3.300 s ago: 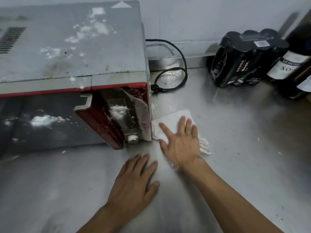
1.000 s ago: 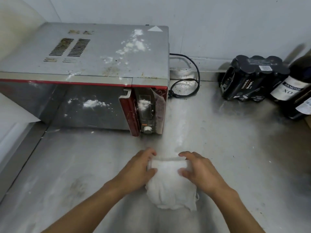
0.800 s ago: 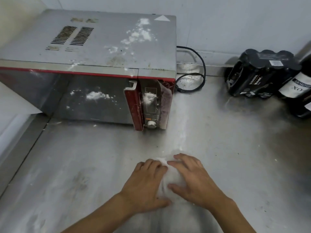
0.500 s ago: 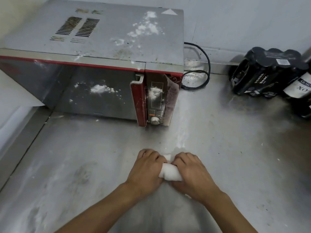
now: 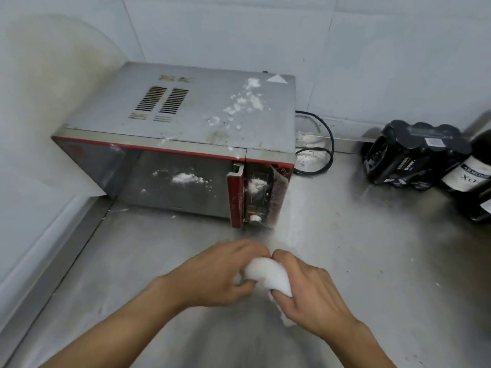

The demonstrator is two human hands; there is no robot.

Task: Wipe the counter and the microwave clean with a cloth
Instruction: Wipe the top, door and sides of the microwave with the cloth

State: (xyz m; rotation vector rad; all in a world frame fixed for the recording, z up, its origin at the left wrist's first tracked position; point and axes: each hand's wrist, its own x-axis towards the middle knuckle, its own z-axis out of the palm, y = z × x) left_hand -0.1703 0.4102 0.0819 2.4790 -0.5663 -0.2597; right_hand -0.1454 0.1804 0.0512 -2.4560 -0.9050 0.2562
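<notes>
From the head camera, both hands are working a white cloth (image 5: 265, 272) just above the steel counter (image 5: 372, 261), in front of the microwave's right corner. The left hand (image 5: 220, 272) is curling its fingers and thumb around the cloth's left end. The right hand (image 5: 310, 296) is gripping the right end with bent fingers, and a corner of fabric is hanging out below it. The cloth is bunched into a wad, so the person seems to be folding or regathering it, not wiping.

Judging by the surfaces, most of the job is waiting. White powder (image 5: 247, 102) is lying scattered across the microwave (image 5: 186, 115) top, a clump is clinging to the glass door (image 5: 186, 178), and another is sitting on the control panel (image 5: 256, 184). The counter is showing a pale dusty streak running from the panel toward the hands, plus residue around the power cord (image 5: 324, 144). A pack of black cans (image 5: 409, 152) and a bottle (image 5: 473, 173) are standing well to the right.
</notes>
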